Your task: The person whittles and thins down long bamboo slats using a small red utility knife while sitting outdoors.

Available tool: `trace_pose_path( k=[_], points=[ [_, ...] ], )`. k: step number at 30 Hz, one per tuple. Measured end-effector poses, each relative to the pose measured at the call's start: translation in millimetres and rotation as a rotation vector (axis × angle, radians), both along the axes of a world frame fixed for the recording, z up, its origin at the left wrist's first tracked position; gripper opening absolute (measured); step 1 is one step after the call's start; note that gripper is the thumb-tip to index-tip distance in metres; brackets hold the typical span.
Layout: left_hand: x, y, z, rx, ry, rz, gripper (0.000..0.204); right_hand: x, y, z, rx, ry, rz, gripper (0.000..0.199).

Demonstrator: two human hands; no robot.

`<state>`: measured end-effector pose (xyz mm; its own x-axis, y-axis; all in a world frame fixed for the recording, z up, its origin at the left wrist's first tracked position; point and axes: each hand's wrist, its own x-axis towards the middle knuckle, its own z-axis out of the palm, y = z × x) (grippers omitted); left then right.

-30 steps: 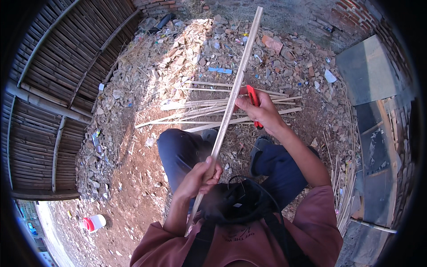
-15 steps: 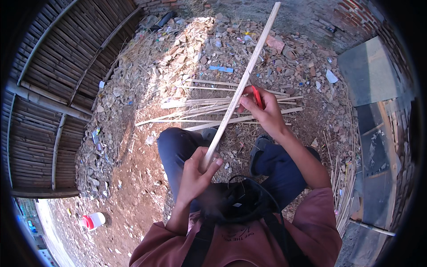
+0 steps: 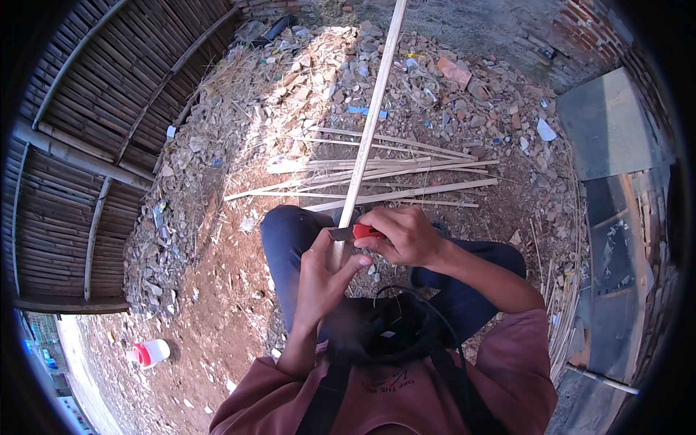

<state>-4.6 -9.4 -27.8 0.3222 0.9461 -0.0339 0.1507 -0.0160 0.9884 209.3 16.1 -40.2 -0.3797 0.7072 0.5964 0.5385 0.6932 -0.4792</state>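
Close in front of my body, my left hand [image 3: 317, 279] is closed round the near end of a long, pale wooden strip [image 3: 371, 119], which looks like split bamboo. The strip slants up and away, its far end reaching the top of the picture. A red-handled knife [image 3: 365, 231] sits in my right hand [image 3: 407, 235], fingers wrapped round the handle. Its dark blade lies across the strip just above my left hand, seemingly touching it. Beyond my knees, several similar strips [image 3: 406, 194] lie loosely crossed on the ground.
Rubble and broken brick [image 3: 319, 80] spread up to a wall at the back. A bamboo slat wall [image 3: 87, 145] stands on the left, and sheet panels [image 3: 609, 130] lean on the right. A white container with a red band [image 3: 154, 352] lies at lower left. Thin sticks [image 3: 562, 312] are at my right.
My right hand has come down the strip toward my left hand, bringing the knife blade across it. The strip's far end has swung left and stands more upright. My left hand keeps its hold.
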Motion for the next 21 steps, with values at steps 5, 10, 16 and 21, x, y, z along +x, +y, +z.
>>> trace_pose_path(
  k=[5, 10, 16, 21],
  points=[
    [2.6, 1.6, 13.2, -0.022, -0.067, 0.038, 0.04, -4.2, -4.3, 0.9, 0.058, -0.03, 0.011, 0.03],
    [-1.4, 3.5, 1.8, -0.046, -0.109, 0.019, 0.041, -6.0, -4.0, -2.7, 0.046, -0.008, 0.024, 0.031],
    [0.1, 2.2, 2.3, -0.027, -0.092, 0.037, 0.041, -6.2, -4.5, -2.8, 0.035, -0.007, 0.021, 0.029],
    [-0.3, 1.2, 5.9, -0.051, -0.094, 0.038, 0.04, -6.0, -4.8, -1.4, 0.038, -0.015, 0.02, 0.028]
  ],
)
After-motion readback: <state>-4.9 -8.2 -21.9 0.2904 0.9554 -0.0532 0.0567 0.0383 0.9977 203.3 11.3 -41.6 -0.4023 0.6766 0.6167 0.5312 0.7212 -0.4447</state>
